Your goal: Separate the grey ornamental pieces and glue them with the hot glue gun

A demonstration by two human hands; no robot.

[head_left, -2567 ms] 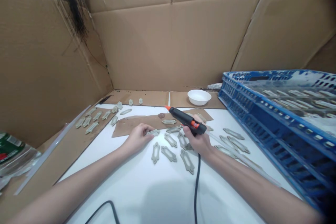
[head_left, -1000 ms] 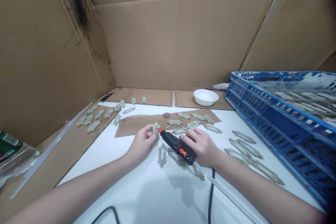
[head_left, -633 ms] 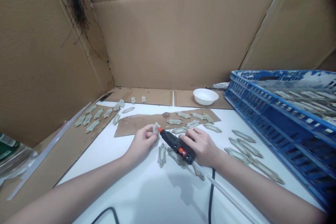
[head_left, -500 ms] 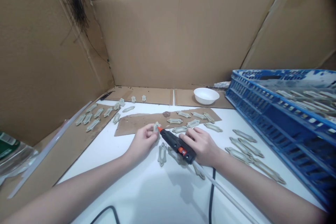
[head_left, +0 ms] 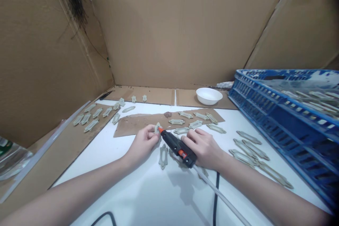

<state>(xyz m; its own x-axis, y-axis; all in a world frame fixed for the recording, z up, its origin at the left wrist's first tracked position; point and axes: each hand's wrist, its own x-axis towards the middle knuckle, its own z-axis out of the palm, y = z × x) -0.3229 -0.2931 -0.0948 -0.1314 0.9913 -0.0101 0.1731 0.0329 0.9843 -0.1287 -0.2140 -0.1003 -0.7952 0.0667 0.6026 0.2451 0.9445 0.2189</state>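
Between its thumb and fingers, my left hand [head_left: 144, 142] pinches a small pale ornamental piece [head_left: 157, 127], held upright over the table. My right hand [head_left: 205, 148] is wrapped round a black hot glue gun [head_left: 176, 144] with an orange nozzle. The nozzle tip is at the small piece, and whether it touches cannot be made out. A long clear glue stick [head_left: 222, 196] runs out of the gun's back end. Just below the hands, a grey-green ornate frame piece [head_left: 163, 157] lies on the white table [head_left: 132, 197]. More such pieces lie partly hidden under the gun.
At right stands a blue plastic crate [head_left: 265, 113] holding many pieces. Several frame pieces [head_left: 249, 137] lie beside it. A cardboard strip [head_left: 132, 123] and a white bowl [head_left: 209, 96] sit farther back. A black cable [head_left: 216, 197] crosses the front. Cardboard walls [head_left: 143, 42] enclose the table.
The view has shifted slightly. Both hands keep nearly the same pose, with the glue gun's nozzle still at the small piece; a thin glue strand now shows near the nozzle.
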